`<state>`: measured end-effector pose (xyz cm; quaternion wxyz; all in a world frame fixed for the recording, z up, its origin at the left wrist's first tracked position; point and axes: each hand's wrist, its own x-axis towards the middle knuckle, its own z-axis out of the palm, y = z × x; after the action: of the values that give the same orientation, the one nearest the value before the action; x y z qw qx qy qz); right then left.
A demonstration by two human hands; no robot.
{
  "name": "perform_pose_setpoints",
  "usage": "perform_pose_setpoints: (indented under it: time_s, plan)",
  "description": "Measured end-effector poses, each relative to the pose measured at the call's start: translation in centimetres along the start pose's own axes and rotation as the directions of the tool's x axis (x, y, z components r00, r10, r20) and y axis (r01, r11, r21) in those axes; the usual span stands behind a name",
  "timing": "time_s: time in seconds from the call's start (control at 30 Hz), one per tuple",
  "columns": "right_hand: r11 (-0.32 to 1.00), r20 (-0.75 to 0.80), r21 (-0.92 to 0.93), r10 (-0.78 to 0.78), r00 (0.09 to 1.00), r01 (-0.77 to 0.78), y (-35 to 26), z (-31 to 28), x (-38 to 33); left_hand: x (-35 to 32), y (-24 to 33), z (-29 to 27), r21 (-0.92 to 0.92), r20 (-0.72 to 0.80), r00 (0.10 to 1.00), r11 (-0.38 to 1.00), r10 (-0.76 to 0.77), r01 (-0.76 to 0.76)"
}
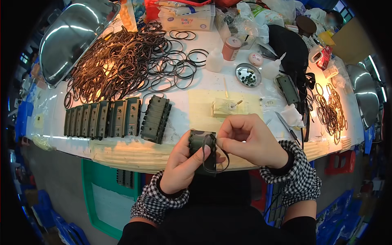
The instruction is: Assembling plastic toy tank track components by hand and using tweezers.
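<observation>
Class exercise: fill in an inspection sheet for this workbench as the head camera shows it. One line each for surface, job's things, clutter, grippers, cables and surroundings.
Surface: white table, with a cream mat in front of the person.
Job's things: dark green ridged part with a black band looped around it; row of like parts; pile of bands.
Clutter: small metal dish, squeeze bottles, tissue box, metal trays.
Grippers: left hand holds the part; right hand pinches the band.
Cables: nothing seen.
Surroundings: green bin and blue crates below.
</observation>
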<state>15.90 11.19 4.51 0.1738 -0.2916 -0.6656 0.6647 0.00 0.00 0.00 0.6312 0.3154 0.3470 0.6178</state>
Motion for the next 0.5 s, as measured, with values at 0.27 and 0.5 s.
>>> perform_pose_setpoints:
  time_s: [0.27, 0.5]
  plan:
    - [0.965, -0.163, -0.177, -0.221, 0.962, 0.192, 0.4, 1.7, -0.6, 0.3, -0.3, 0.6, 0.062, -0.131, 0.981, 0.989, 0.144, -0.137]
    - [0.96, -0.257, -0.088, -0.279, 0.925, 0.265, 0.4, 1.7, -0.8, 0.7, 0.1, 0.7, -0.053, -0.1, 0.981, 0.984, 0.164, -0.17]
